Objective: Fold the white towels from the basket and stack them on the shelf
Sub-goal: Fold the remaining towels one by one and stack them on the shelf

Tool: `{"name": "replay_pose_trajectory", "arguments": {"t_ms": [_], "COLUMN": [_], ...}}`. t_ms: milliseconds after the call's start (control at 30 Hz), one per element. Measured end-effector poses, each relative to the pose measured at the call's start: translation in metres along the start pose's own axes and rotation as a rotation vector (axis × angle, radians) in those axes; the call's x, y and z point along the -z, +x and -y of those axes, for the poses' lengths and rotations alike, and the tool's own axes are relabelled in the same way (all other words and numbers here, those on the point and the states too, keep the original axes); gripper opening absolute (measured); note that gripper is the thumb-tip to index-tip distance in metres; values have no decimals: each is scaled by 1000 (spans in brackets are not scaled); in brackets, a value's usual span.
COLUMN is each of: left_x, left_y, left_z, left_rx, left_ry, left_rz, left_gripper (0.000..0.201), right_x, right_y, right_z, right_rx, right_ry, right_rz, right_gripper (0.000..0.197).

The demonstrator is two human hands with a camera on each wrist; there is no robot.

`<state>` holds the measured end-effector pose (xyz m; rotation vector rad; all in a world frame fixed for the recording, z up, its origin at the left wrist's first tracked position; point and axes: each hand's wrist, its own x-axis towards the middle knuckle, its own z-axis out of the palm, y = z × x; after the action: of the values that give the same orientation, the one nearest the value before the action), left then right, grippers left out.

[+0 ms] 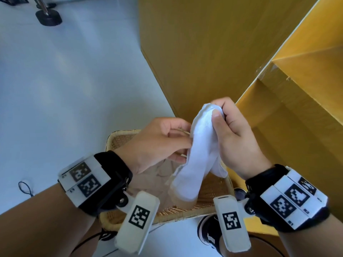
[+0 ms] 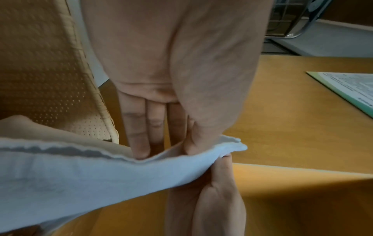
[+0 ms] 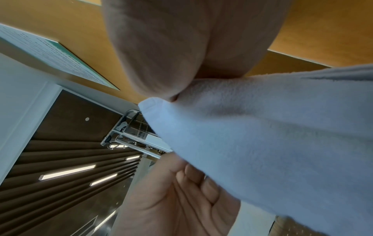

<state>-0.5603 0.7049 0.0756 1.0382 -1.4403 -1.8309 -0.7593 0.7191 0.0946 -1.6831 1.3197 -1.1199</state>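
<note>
Floor [image 1: 65, 80], pale and glossy, spreads left of the yellow shelf [image 1: 204, 52], whose tall side panel and stepped ledges fill the right. Beside the shelf's foot sits the woven basket [image 1: 118, 140], beige cloth inside. Above the basket hangs the white towel [image 1: 200, 151], bunched. The right hand [image 1: 235, 140] clamps the towel's top corner between thumb and fingers; the left hand [image 1: 157, 143] pinches its side edge. A black round foot [image 1: 48, 17] stands far from the shelf.

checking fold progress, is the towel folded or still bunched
Bunched: the towel hangs crumpled from the right hand, no flat fold; left hand touches its edge.
</note>
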Motion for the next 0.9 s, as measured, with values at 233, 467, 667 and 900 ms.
{"name": "replay_pose_trajectory", "arguments": {"t_ms": [233, 467, 667, 900], "left_x": [-8, -19, -14, -15], "left_y": [1, -6, -10, -11], "left_z": [16, 7, 17, 32], "left_rx": [-487, -466, -295, -36], "left_ry": [263, 388, 545, 682], "left_rz": [-206, -164, 20, 136], "left_gripper": [29, 39, 67, 72], "right_x": [4, 6, 9, 21], "right_y": [3, 10, 12, 11], "right_z": [6, 18, 34, 51], "right_rx": [-31, -31, -28, -35], "right_ry": [15, 23, 22, 38], "right_rz": [-40, -94, -104, -145], "right_gripper": [20, 21, 20, 18]}}
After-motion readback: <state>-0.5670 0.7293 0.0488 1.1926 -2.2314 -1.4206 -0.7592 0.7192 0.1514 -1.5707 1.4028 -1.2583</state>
